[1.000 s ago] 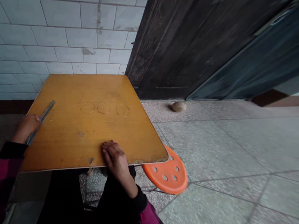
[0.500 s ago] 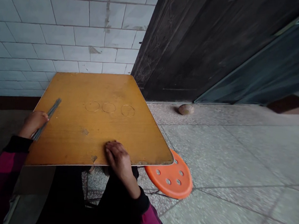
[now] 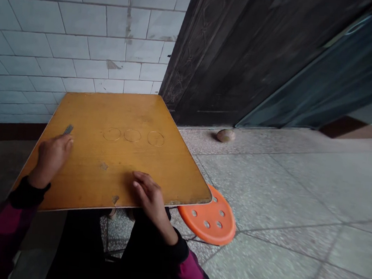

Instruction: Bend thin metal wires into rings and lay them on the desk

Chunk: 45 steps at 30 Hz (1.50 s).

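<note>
A wooden-topped table (image 3: pixel 128 160) stands before me. My left hand (image 3: pixel 52 156) is over a bundle of thin grey wires or sticks (image 3: pixel 69 129) at the table's left side, its fingers closed. Only the far end of the bundle shows; the hand covers the rest, and whatever its fingers pinch is hidden. Near the front edge rests my right hand (image 3: pixel 149 195), holding nothing, with thumb and fingers loosely apart. Beyond the hands lie three thin wire rings in a row: a left ring (image 3: pixel 104 136), a middle ring (image 3: pixel 124 137) and a right ring (image 3: pixel 148 138).
An orange round stool (image 3: pixel 212 229) with holes stands beside the table's front right corner. White tiled wall (image 3: pixel 79 48) rises behind the table, next to a dark door (image 3: pixel 218 72). On the floor by the door lies a rounded stone-like object (image 3: pixel 226 136).
My left hand has moved right and over the bundle, covering most of it. My right hand's fingers have lifted and spread slightly. The view has shifted a little.
</note>
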### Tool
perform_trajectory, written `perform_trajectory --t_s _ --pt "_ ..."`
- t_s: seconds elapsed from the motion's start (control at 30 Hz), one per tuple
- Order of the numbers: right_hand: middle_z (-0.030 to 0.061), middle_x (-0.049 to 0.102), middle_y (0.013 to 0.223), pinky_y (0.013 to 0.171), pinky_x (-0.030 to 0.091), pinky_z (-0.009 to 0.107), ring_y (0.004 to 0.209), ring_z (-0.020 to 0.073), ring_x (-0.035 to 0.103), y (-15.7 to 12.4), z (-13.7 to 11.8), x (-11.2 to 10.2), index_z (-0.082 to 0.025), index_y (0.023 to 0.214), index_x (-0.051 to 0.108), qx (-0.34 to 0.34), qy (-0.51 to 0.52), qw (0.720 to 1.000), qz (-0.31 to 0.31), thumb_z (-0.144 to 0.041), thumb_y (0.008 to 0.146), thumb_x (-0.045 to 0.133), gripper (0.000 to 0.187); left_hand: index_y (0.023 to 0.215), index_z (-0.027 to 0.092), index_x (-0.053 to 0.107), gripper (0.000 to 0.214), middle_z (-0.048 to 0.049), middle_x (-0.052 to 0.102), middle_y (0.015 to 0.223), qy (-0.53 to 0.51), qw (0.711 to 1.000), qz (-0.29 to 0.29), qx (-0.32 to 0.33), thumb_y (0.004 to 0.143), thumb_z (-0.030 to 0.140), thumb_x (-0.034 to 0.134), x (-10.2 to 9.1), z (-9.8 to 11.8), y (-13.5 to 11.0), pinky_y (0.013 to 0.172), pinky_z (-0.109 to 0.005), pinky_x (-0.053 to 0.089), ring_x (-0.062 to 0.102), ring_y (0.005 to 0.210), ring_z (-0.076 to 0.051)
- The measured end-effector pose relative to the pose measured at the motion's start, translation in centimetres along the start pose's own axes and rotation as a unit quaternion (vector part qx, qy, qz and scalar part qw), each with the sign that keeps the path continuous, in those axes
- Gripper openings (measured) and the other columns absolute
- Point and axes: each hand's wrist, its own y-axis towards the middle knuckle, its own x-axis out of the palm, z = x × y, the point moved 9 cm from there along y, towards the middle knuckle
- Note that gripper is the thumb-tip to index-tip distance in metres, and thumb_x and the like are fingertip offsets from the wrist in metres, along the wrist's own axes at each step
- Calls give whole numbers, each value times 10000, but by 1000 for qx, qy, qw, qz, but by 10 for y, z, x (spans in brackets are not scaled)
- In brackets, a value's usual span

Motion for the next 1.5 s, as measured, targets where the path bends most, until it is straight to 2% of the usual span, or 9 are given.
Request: perform_trajectory --t_s 0.23,0.4,0.53,0.63,0.73,0.9,1.13,1.33,1.5 --pt "48 724 1128 732 602 226 776 105 708 43 14 36 -209 1069 700 168 441 879 65 -343 799 734 304 885 255 743 187 -80 701 824 -175 970 -48 159 807 160 601 69 113 -31 796 -313 467 640 782 -224" --pt "6 761 846 753 595 149 769 81 718 55 32 21 -168 838 727 196 544 799 163 -193 828 715 29 962 269 757 222 -91 713 1072 -329 927 -52 171 811 162 636 84 124 -37 980 -370 457 638 1043 -251" --pt "1 756 878 928 566 217 887 92 720 55 44 7 -174 828 705 230 584 751 206 -125 889 633 106 920 232 762 137 -98 727 1057 -500 863 -62 38 812 272 688 98 101 -35 948 -369 499 671 980 -229" --pt "21 755 925 953 558 255 922 107 720 59 44 15 -171 872 690 257 589 747 170 -142 922 590 116 1006 191 729 258 -129 721 1105 -648 751 -84 -92 832 372 674 118 86 -34 951 -409 505 682 1009 -235" --pt "41 757 907 920 571 252 872 104 731 58 45 41 -155 867 672 302 602 729 120 -150 956 534 165 993 180 718 267 -128 716 1134 -734 666 -70 -115 816 379 700 118 85 -28 1025 -446 454 655 1099 -240" --pt "45 755 883 907 576 270 848 103 732 51 52 72 -151 868 659 338 625 699 80 -171 972 516 178 897 185 705 236 -61 756 887 -747 654 -15 -121 759 368 762 104 74 -24 963 -414 500 711 910 -195" --pt "1 756 930 1000 533 297 1041 99 686 47 60 56 -203 851 673 289 634 697 167 -222 949 573 141 842 209 698 242 8 738 779 -774 610 -21 -165 704 374 807 112 64 -23 835 -312 559 711 787 -143" --pt "-9 716 1108 1065 491 368 1199 121 603 48 39 52 -258 943 667 206 607 742 197 -175 905 624 101 826 225 702 181 38 735 757 -787 587 -21 -189 727 344 795 120 61 -26 801 -249 564 704 748 -104" --pt "32 693 1155 1102 445 351 1142 134 638 33 28 81 -226 1032 659 235 596 757 130 -57 825 640 268 796 228 699 90 55 731 775 -805 560 48 -193 780 296 757 108 42 -16 832 -195 546 696 788 -70"
